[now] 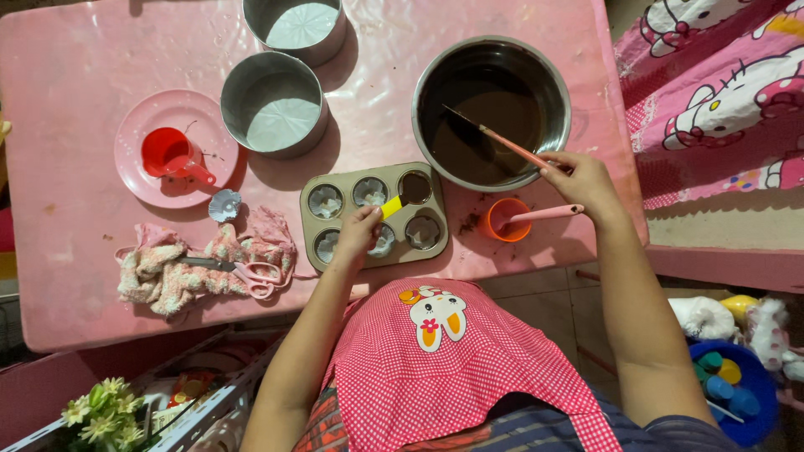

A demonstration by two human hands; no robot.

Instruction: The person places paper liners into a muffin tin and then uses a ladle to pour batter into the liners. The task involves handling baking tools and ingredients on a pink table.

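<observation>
My left hand (358, 235) holds a small yellow measuring scoop (392, 206) over a six-cup muffin tin (374, 213); one cup holds dark batter, the others have paper liners. My right hand (579, 178) grips the pink handle of a spatula (501, 142) whose blade dips into dark chocolate batter in a large steel bowl (492, 110). Beside that hand an orange cup (508, 219) holds a pink utensil (548, 213).
Two round steel cake pans (273, 102) (295, 27) lined with paper stand at the back. A pink plate (172, 156) carries a red measuring cup. A pink cloth with scissors (243, 269) lies at the left front. The pink table (75, 75) ends near my apron.
</observation>
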